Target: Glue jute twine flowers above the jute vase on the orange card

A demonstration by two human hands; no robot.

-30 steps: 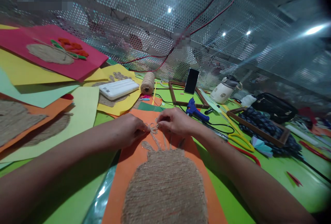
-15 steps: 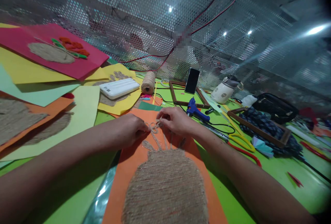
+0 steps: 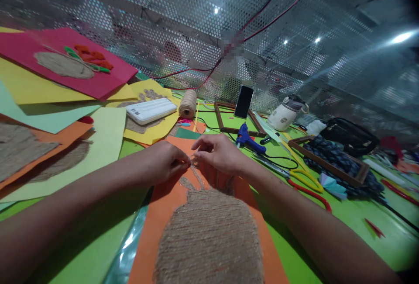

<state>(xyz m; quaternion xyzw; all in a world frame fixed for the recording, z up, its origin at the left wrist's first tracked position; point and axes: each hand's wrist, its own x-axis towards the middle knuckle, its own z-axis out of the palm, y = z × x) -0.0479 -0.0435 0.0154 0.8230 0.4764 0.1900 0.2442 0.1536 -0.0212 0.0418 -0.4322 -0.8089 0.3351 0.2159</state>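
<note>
An orange sheet point(image 3: 147, 240) lies in front of me, bearing a vase shape point(image 3: 209, 236) covered in rows of brown twine. Thin twine stems point(image 3: 195, 174) rise from the vase's top edge. My left hand point(image 3: 170, 161) pinches the looped twine point(image 3: 193, 160) above the stems, from the left. From the right, my right hand point(image 3: 214, 153) has its thumb and a finger at the same loops, its fingertips bent around them. The right hand partly covers the stems on that side.
Beyond my hands are a twine spool point(image 3: 187, 104), a white power bank point(image 3: 151, 111), a blue glue gun point(image 3: 248, 139), a phone point(image 3: 243, 102) and a wooden frame point(image 3: 221, 120). Scissors point(image 3: 306, 181) lie right, below a white bottle point(image 3: 284, 112). Coloured sheets point(image 3: 109, 144) overlap at left.
My right hand has shifted slightly left over the twine loops, covering more of them. My left hand's fingertips have moved slightly right.
</note>
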